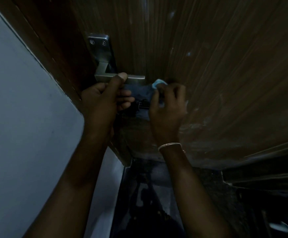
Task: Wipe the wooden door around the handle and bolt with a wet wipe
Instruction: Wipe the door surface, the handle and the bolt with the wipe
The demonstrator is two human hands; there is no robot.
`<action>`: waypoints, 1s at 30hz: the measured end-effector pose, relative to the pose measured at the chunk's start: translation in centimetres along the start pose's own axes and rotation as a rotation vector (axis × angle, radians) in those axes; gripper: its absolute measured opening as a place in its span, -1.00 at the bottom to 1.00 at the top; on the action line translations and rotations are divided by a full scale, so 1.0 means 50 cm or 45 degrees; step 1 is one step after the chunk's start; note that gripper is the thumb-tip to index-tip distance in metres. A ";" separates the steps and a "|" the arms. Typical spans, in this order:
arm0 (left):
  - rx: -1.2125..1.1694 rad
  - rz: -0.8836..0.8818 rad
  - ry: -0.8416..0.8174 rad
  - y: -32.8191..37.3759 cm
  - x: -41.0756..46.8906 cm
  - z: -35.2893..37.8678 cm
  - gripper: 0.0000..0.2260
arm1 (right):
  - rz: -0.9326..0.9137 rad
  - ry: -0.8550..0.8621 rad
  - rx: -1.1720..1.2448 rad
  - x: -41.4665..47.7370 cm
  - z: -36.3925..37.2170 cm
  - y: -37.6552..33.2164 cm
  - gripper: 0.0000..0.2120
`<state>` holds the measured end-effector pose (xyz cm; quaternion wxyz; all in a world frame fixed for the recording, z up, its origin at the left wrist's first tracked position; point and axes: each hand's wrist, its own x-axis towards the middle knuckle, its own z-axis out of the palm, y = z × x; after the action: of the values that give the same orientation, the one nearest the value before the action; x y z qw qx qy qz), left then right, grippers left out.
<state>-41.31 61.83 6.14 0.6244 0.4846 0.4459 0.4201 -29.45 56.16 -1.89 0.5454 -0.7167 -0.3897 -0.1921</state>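
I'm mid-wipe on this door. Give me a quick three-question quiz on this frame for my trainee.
1. True or false: the left hand grips the lever handle.
2. Which hand holds the wet wipe? A) the left hand B) the right hand C) neither
3. Fill in: the right hand has a ____ at its wrist.

Key: 1 true; 2 B; 3 bracelet.
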 end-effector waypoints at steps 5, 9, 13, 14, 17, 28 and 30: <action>-0.003 0.006 -0.028 -0.001 0.003 -0.005 -0.68 | -0.033 -0.257 -0.073 -0.056 -0.004 0.037 -0.88; -0.006 0.010 -0.029 -0.004 0.008 -0.008 -0.68 | -0.021 -0.029 0.013 -0.019 -0.011 0.035 -0.92; -0.007 0.025 -0.036 -0.008 0.010 -0.010 -0.68 | -0.131 -0.254 -0.014 -0.020 0.029 -0.013 -0.86; -0.013 0.026 -0.038 -0.008 0.010 -0.010 -0.68 | -0.138 -0.321 -0.037 -0.024 0.027 -0.011 -0.85; -0.027 0.050 -0.050 -0.012 0.011 -0.016 -0.67 | -0.086 -0.260 -0.045 -0.018 -0.006 0.016 -0.86; 0.092 -0.149 0.127 -0.169 -0.006 -0.089 -0.68 | -0.101 -0.158 -0.043 -0.012 -0.008 0.026 -0.88; 0.082 -0.131 0.122 -0.179 -0.004 -0.093 -0.69 | -0.124 0.003 -0.026 0.011 -0.008 0.019 -0.90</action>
<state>-45.02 61.13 -3.22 0.6071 0.4602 0.5129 0.3956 -28.32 55.88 -2.00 0.5287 -0.7021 -0.4216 -0.2232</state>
